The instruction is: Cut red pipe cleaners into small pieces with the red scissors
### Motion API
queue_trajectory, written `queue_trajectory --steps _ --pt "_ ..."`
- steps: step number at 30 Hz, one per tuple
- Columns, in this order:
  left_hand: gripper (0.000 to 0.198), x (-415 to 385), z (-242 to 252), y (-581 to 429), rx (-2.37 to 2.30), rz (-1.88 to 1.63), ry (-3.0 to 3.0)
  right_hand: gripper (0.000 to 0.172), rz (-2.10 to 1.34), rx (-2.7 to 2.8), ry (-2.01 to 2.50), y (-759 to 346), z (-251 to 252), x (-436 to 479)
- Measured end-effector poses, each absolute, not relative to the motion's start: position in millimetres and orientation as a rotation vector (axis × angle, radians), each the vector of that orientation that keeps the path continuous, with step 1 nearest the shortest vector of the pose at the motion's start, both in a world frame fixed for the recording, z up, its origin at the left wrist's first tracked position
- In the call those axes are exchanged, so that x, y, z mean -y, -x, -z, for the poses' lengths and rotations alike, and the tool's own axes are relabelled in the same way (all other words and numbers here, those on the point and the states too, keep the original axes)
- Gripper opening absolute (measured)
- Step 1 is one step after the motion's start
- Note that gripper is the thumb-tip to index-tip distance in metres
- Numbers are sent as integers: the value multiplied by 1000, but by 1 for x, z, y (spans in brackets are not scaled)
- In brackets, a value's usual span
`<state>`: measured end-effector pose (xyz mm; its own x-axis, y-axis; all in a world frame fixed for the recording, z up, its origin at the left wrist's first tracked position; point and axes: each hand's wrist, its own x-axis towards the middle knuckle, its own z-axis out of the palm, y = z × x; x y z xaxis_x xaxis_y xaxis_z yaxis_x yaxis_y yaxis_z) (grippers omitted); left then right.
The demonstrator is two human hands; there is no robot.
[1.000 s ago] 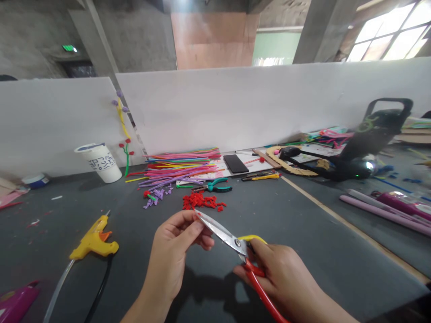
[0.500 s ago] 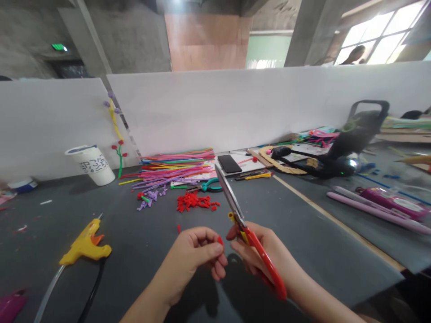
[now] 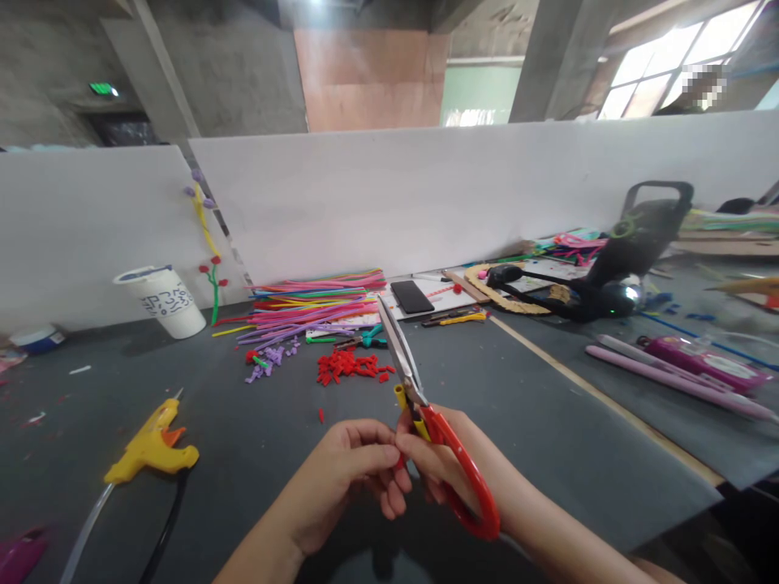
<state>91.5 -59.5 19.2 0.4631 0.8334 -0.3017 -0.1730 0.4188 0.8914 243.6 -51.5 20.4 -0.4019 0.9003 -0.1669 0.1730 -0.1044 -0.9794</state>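
My left hand point(image 3: 350, 470) pinches a small red fuzzy piece point(image 3: 400, 462) between thumb and fingertips, mostly hidden by the fingers. Close against it, my right hand point(image 3: 459, 458) is closed around red-handled scissors point(image 3: 436, 420), their blades pointing up and away and nearly together. A short yellow tube-like piece point(image 3: 400, 395) sticks out beside the scissors' pivot at the right fingers; I cannot tell what it is. Beyond the hands lie a pile of cut red pieces point(image 3: 348, 367) and, farther left, cut purple pieces point(image 3: 273, 357). One loose red piece point(image 3: 320, 415) lies nearer.
A yellow glue gun point(image 3: 155, 442) with its cord rests at left, near a white cup point(image 3: 174, 304). Colourful pipe cleaners point(image 3: 316, 304), teal-handled pliers point(image 3: 371, 337), a phone point(image 3: 412, 297) and a yellow cutter point(image 3: 463, 318) lie ahead. A black device point(image 3: 633, 243) stands right.
My right hand with the scissors has moved left, and its fingertips now meet those of my left hand at the red piece. The left hand has barely moved.
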Motion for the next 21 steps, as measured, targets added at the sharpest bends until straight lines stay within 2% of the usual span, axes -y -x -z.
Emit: queue_trajectory --steps 7,12,14,16,21 --pt "8 58 -18 -90 -887 -758 -882 14 -1662 1446 1025 -242 -15 50" --pt "32 53 -16 -91 -1240 -693 -1191 13 -1546 1476 1140 -239 -20 47" --pt "28 52 -16 -91 -1271 -753 -1218 11 -1457 1515 1280 -237 -22 45" --pt "15 52 -16 -91 -1220 -857 -1189 8 -1401 1534 1368 -236 -21 44" --pt "14 53 -14 -93 -1138 -899 -1175 6 -1382 1536 1395 -232 -14 43"
